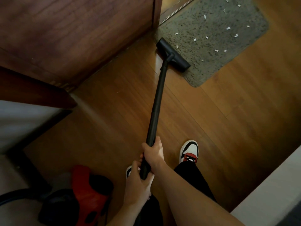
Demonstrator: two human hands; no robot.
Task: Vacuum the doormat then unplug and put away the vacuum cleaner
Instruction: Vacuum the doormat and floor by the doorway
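Wood floor (203,128) under doormat (211,38), vacuum cleaner (84,196)

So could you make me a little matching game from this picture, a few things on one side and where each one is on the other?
Things:
1. floor nozzle
2. white paper scraps
3. red vacuum cleaner body
4. right hand

Places:
A. scattered over the doormat
B. on the floor at the person's lower left
C. gripping the black wand
D. on the doormat's near edge

Pairs: 1-D, 2-A, 3-B, 4-C
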